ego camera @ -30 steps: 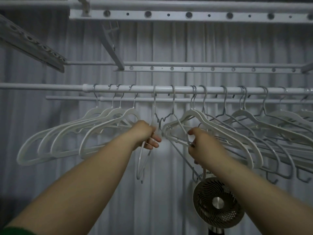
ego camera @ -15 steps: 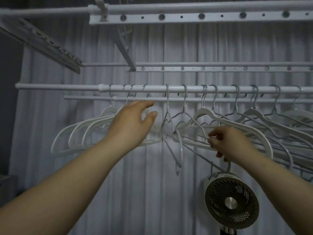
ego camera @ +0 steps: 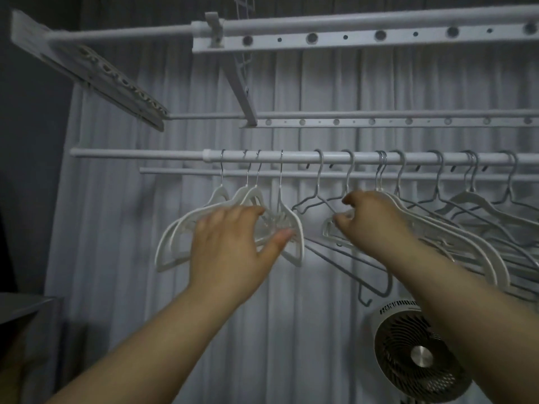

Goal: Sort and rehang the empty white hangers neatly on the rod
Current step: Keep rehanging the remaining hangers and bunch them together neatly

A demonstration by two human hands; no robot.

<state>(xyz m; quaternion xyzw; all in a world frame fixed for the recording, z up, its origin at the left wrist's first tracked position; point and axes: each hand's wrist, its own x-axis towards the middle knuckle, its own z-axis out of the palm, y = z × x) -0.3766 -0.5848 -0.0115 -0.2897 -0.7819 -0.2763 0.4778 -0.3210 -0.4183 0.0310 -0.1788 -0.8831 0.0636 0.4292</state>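
Your left hand (ego camera: 227, 246) is spread wide and released, gripping nothing. Its straight fingers lie flat against the left bunch of white hangers (ego camera: 175, 243), covering the middle of them. The thumb (ego camera: 284, 236) reaches out to the right and touches the last hanger of that bunch. Those four hangers hang by their hooks close together on the rod (ego camera: 291, 156), just right of its white collar, with their shoulders fanned down and to the left.

Your right hand (ego camera: 376, 223) is raised to about the same height, well apart from your left. Its fingers are curled around the left tip of the front white hanger (ego camera: 329, 233), which leads the right bunch of white hangers (ego camera: 466, 243) and peeks out under your knuckles. That bunch is strung along the rod towards the right edge of the view.

Between your two hands, two grey wire hangers (ego camera: 318, 176) hang on the rod, tilted and crossing each other. Both forearms reach up and forward from below. A round fan (ego camera: 420, 357) stands under your right forearm, in front of the pale curtain (ego camera: 291, 330).
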